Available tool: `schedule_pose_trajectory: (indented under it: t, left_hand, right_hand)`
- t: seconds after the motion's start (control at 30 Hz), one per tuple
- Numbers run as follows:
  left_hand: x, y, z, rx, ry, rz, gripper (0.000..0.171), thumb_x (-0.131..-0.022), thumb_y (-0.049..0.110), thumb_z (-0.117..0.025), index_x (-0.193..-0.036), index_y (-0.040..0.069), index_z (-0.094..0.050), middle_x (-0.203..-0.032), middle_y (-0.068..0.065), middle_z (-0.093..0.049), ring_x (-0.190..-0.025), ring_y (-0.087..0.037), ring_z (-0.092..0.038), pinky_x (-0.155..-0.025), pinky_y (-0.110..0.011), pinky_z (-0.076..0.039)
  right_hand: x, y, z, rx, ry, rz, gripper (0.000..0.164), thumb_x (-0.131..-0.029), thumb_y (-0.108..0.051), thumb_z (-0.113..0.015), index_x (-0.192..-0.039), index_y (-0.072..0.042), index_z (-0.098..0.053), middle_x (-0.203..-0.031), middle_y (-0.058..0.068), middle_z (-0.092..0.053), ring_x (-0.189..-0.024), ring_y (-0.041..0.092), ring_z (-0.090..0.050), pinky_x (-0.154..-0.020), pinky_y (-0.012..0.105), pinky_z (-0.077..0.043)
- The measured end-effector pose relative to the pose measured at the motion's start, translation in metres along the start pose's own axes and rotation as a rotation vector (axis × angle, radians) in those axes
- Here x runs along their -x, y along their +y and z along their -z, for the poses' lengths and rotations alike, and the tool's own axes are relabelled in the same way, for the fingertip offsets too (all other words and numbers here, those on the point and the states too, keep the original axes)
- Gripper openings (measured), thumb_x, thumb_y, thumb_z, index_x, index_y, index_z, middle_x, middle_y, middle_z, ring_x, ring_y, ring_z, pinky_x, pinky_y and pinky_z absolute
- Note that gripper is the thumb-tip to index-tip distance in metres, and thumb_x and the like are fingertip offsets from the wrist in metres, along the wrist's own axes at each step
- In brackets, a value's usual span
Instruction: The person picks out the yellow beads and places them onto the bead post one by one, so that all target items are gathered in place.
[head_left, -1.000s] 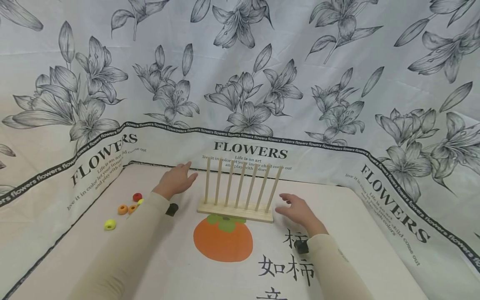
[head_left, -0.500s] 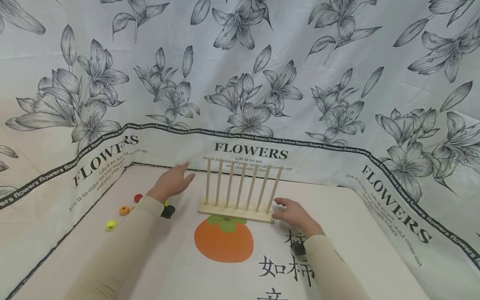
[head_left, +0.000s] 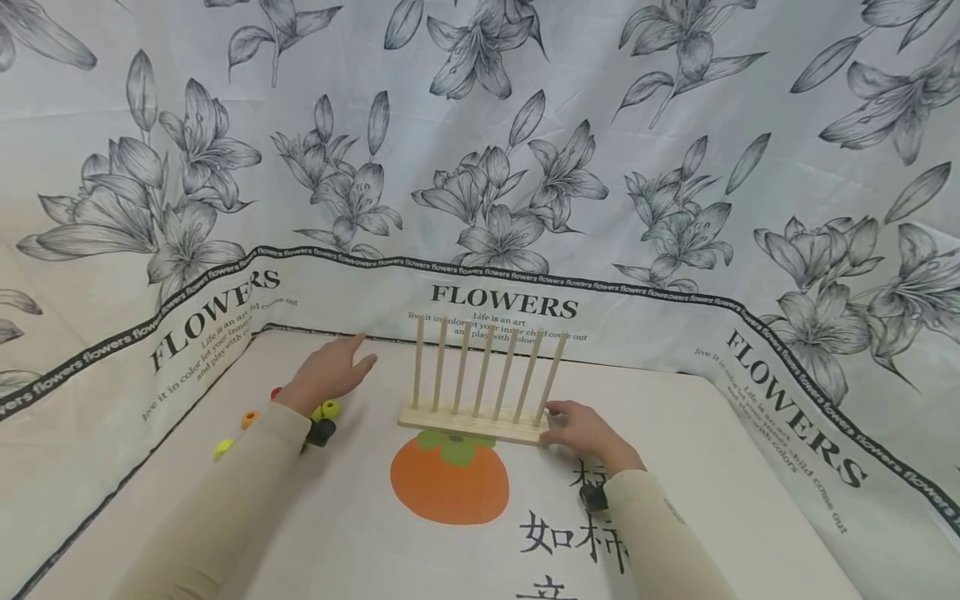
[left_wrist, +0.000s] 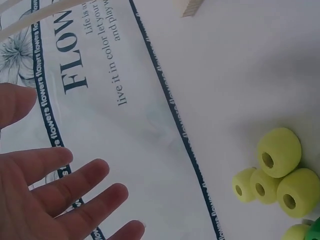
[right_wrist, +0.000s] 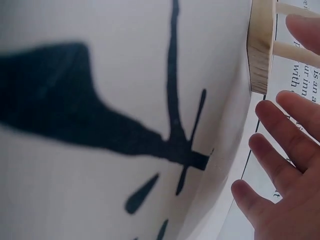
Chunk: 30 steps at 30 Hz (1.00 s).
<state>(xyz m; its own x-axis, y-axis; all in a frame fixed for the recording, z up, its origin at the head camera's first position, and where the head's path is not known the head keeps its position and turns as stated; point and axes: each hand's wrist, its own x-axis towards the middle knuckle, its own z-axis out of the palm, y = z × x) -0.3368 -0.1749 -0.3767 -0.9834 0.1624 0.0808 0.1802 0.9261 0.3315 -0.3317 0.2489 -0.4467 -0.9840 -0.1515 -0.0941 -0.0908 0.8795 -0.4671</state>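
A wooden peg rack point(head_left: 472, 423), with several upright bare pegs on a flat base, stands at the middle of the table. My right hand point(head_left: 585, 433) is at the rack's right end, fingertips overlapping the base there. In the right wrist view its fingers are extended beside the end of the wooden base point(right_wrist: 260, 55). My left hand point(head_left: 330, 373) is left of the rack, fingers spread and holding nothing. Below and beside it lie yellow beads point(head_left: 330, 408), also clustered in the left wrist view, where a green bead point(left_wrist: 314, 232) shows at the corner.
Farther left lie an orange bead point(head_left: 250, 419), a red bead point(head_left: 276, 392) partly hidden by the left arm, and another yellow bead point(head_left: 223, 449). The tablecloth bears a printed persimmon point(head_left: 450, 483) and dark characters. Flower-printed fabric point(head_left: 480, 183) closes off the back and sides.
My left hand has drawn leftward, away from the rack and over toward the beads. My right hand has moved left, up to the rack's right end. The rack stays in place.
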Motion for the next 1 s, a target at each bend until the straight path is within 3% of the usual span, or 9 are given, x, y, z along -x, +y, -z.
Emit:
schedule_pose_trajectory:
  t: [0.47,1.0]
  left_hand:
    - [0.003,-0.021,-0.004,0.009,-0.057,0.003,0.057,-0.099,0.036,-0.045,-0.143,0.000,-0.043,-0.143,-0.025,-0.047,-0.134,-0.044,-0.042,-0.111,-0.057,-0.034]
    - [0.013,-0.049,-0.016,0.022,-0.158,-0.002,0.045,-0.092,0.025,-0.059,-0.125,-0.005,-0.059,-0.116,-0.021,-0.065,-0.103,-0.031,-0.061,-0.091,-0.049,-0.051]
  right_hand:
    - [-0.001,0.002,0.003,0.000,-0.013,0.015,0.077,-0.072,-0.035,-0.080,-0.138,-0.005,-0.052,-0.138,0.017,-0.054,-0.128,0.038,-0.049,-0.108,0.059,-0.037]
    - [-0.006,-0.001,-0.003,0.014,-0.036,0.037,0.077,-0.072,-0.033,-0.081,-0.138,-0.004,-0.052,-0.140,0.016,-0.052,-0.132,0.038,-0.046,-0.111,0.057,-0.034]
